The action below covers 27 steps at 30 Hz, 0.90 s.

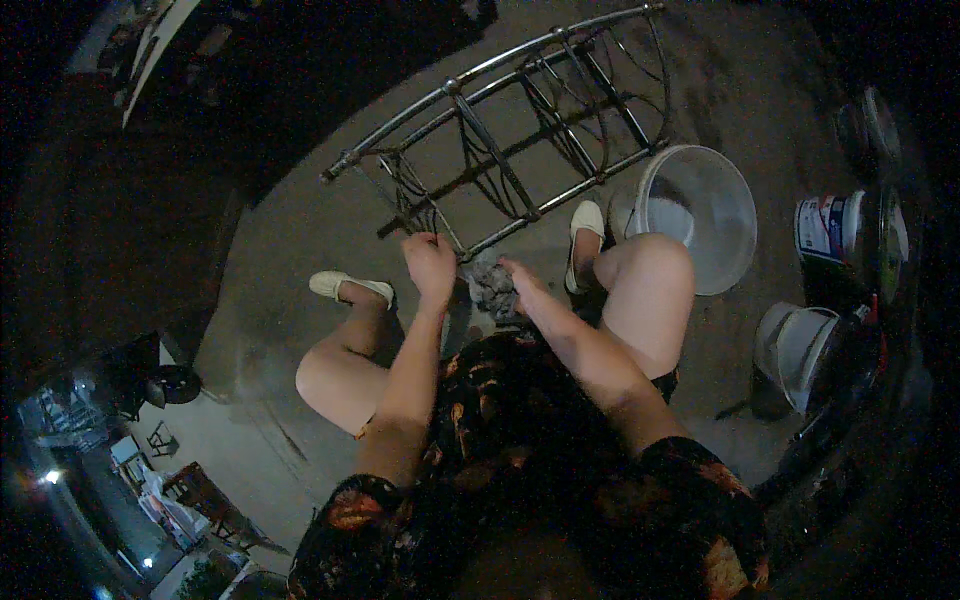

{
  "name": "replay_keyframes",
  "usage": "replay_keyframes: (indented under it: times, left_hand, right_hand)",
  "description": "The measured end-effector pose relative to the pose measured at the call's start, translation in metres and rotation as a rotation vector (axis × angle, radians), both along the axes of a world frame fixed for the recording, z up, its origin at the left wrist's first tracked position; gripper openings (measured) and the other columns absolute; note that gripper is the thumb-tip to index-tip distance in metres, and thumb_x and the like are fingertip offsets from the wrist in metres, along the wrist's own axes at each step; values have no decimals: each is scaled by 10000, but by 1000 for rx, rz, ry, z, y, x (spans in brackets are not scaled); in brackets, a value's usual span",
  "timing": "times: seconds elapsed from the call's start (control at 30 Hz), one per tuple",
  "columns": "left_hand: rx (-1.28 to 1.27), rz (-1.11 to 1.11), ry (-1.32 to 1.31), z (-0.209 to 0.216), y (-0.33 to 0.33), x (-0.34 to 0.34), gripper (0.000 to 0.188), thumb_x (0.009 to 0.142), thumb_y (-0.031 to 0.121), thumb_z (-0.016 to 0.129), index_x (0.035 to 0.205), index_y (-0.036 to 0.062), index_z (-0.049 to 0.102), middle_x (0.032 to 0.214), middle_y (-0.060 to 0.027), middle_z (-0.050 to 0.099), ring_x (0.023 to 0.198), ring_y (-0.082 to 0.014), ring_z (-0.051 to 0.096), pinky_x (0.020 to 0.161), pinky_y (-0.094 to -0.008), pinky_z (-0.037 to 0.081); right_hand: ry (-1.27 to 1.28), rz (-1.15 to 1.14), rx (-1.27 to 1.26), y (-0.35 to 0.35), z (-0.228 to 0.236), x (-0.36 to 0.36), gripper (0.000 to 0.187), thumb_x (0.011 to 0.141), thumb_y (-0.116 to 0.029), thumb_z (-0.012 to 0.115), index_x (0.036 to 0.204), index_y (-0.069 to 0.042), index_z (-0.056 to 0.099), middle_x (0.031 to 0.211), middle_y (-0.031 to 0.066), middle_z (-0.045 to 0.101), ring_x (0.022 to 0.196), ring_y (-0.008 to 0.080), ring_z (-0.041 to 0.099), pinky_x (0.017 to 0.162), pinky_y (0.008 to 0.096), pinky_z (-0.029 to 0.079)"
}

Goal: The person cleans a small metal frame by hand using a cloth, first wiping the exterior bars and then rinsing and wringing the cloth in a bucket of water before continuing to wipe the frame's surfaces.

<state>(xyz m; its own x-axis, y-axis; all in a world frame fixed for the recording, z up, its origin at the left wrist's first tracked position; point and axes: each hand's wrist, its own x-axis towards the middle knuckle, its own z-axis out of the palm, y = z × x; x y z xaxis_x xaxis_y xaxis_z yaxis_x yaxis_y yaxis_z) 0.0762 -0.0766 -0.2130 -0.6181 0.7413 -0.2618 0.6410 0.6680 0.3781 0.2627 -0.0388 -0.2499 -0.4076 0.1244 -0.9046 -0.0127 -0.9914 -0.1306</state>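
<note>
A metal rack [490,145] of shiny tubes with thin curved bars lies on the floor in front of me. My left hand [430,264] is closed on the bars at its near left end; the fingertips are partly hidden. Close beside it, my right hand [522,284] grips a crumpled grey rag [490,284] near the rack's closest corner. The rag bunches out to the left of the right hand's fingers.
A large whitish bucket [735,225] stands right of the rack, beside my right knee. Farther right are a labelled white tub [835,222] and a smaller white bucket [795,350] with a handle. Dark furniture [120,190] fills the left. A small stool [162,438] stands lower left.
</note>
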Motion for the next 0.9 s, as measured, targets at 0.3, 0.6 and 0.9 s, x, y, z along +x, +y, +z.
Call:
replay_keyframes:
  times: [0.3, 0.6, 0.9]
  left_hand:
    - [-130, 79, -216, -14, 18, -22, 448, 932, 379, 491, 923, -59, 582, 772, -207, 643, 753, -348, 620, 710, -459, 464]
    - [302, 153, -291, 87, 69, -55, 426, 970, 307, 417, 844, -47, 616, 661, -104, 659, 554, -212, 625, 535, -346, 480]
    - [334, 182, -270, 141, 92, -86, 511, 929, 363, 477, 661, -62, 566, 568, -157, 584, 482, -266, 575, 469, -397, 433]
  right_hand:
    - [557, -344, 175, -32, -9, 20, 502, 957, -429, 319, 1234, -43, 480, 1167, 115, 555, 1002, 278, 579, 805, 474, 492]
    - [0, -584, 25, 10, -24, 9, 488, 958, -435, 290, 1184, -54, 496, 1133, 106, 570, 992, 294, 568, 837, 520, 452]
    - [413, -673, 193, 117, 90, -21, 390, 768, -335, 680, 1055, -81, 605, 1052, 84, 620, 968, 277, 579, 849, 454, 457]
